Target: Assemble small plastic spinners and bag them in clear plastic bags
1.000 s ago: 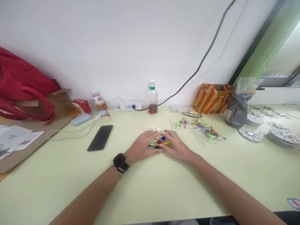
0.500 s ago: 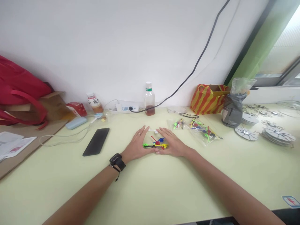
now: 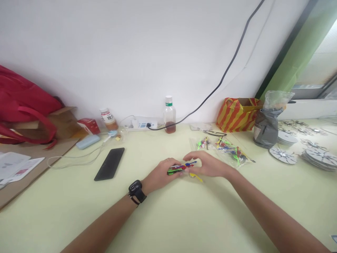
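Note:
Both my hands meet at the middle of the pale green table (image 3: 168, 218). My left hand (image 3: 161, 174), with a black watch (image 3: 136, 191) on its wrist, pinches one end of a small bundle of coloured plastic pieces (image 3: 181, 167): green, red, blue and black sticks. My right hand (image 3: 207, 165) closes its fingers on the other end of that bundle. A yellow piece (image 3: 197, 176) hangs or lies just under the right hand. A little beyond the right hand lies a clear bag of coloured pieces (image 3: 226, 149).
A black phone (image 3: 110, 163) lies left of my hands. Along the wall stand two bottles (image 3: 169, 114), a power strip (image 3: 140, 124), a red box (image 3: 88, 125) and a striped bag (image 3: 238, 109). A grey bag (image 3: 268, 123) and stacked white discs (image 3: 317, 155) sit right. Red bag (image 3: 23, 105) far left.
My hands lay flat around the coloured pieces on the table; now both have closed on the bundle and lifted it slightly. The view has shifted a little.

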Demonstrator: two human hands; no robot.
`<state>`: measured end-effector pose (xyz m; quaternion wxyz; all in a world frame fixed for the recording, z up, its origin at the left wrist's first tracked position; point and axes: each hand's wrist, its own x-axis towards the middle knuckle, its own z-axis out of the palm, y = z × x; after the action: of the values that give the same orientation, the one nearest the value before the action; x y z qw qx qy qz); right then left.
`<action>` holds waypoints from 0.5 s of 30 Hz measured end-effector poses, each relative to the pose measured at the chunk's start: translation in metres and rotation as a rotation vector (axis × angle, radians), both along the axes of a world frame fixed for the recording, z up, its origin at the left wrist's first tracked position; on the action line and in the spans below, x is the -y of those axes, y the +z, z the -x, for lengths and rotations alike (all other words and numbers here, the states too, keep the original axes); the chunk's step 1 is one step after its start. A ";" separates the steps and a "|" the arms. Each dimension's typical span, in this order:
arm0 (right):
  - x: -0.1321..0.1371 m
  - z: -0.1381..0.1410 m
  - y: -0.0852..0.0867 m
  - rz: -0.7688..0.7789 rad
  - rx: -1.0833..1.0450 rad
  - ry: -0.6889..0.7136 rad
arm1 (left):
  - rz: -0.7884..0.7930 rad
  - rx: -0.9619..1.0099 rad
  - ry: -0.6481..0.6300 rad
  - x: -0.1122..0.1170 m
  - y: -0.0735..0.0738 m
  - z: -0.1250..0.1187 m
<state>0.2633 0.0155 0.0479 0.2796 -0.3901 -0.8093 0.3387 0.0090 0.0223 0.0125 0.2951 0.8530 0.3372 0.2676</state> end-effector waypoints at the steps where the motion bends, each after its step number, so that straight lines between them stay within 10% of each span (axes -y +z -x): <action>1: -0.008 -0.009 0.006 -0.005 -0.026 -0.090 | -0.001 -0.005 -0.009 0.003 0.001 0.000; 7: -0.078 -0.061 0.008 0.234 -0.470 -0.774 | -0.084 -0.104 -0.029 -0.003 0.033 0.008; 15: -0.122 -0.060 -0.027 0.330 -0.607 -0.920 | -0.031 -0.312 0.077 -0.054 0.095 0.038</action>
<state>0.3233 0.1378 0.0211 0.5534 -0.6257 -0.3764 0.4007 -0.0293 0.0759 0.1075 0.2155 0.8750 0.4074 0.1483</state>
